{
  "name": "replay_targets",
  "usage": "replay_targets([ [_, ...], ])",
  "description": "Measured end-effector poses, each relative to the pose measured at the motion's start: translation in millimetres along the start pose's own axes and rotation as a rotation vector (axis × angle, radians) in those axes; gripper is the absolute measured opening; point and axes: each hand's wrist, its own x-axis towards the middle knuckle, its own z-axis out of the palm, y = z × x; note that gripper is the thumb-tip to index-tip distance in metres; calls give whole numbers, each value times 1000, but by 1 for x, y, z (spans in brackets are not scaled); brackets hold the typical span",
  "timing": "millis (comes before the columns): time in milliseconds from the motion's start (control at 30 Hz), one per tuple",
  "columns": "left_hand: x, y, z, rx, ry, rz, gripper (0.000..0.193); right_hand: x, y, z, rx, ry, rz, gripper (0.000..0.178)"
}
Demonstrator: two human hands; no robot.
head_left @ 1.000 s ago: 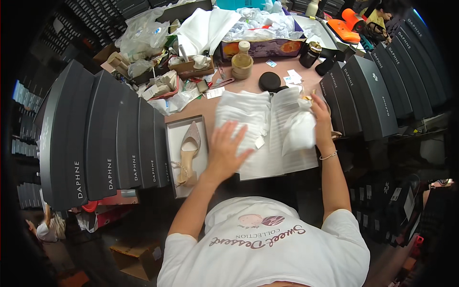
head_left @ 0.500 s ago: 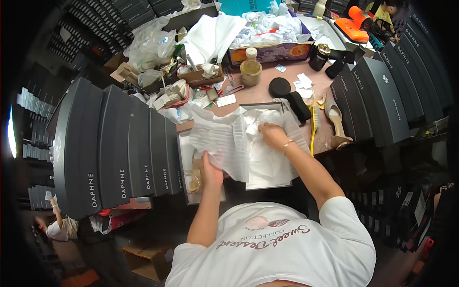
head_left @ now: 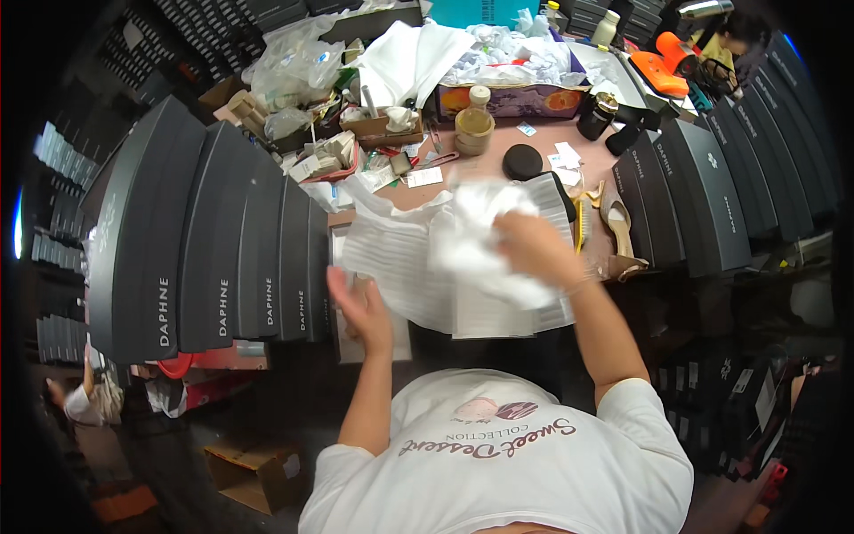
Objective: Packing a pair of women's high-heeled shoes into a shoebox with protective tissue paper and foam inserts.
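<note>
A crumpled wad of white tissue paper (head_left: 480, 233), smeared by motion, is gripped in my right hand (head_left: 538, 254) above an open box. Around and under it, translucent striped wrapping sheet (head_left: 387, 258) spreads over the box and hides most of it. My left hand (head_left: 363, 313) holds nothing; its fingers are spread beside the left edge of that sheet. Below this hand lies a shallow light-coloured box part (head_left: 391, 349), mostly covered, its contents hidden by my hand and the sheet.
Dark shoe boxes stand in rows at left (head_left: 209, 240) and right (head_left: 703, 196). Behind are a jar (head_left: 474, 132), a round black tin (head_left: 522, 161) and a carton of crumpled paper (head_left: 507, 100). A beige shoe (head_left: 616, 222) and a brush (head_left: 583, 224) lie at right.
My right hand has lifted the white tissue paper up from the box. My left hand has let go of the striped sheet and moved left, fingers spread.
</note>
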Motion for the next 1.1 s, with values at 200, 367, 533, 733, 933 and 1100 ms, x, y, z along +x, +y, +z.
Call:
replay_targets([
  [200,-36,113,44,224,-925,429,49,-12,19,163,-287,-34,15,22],
  [367,-15,-15,75,295,-763,-16,63,-43,-3,70,-89,137,187,52],
  [533,-6,-64,89,-54,-920,-667,59,-70,52,107,334,221,512,73],
  [733,-23,-2,89,-271,-829,-392,56,-91,26,25,507,269,348,63],
  [933,-31,-33,79,-325,-687,-619,69,-57,62,90,526,71,344,58],
  [1100,-23,22,75,572,-718,525,59,-45,50,89,135,579,196,48],
])
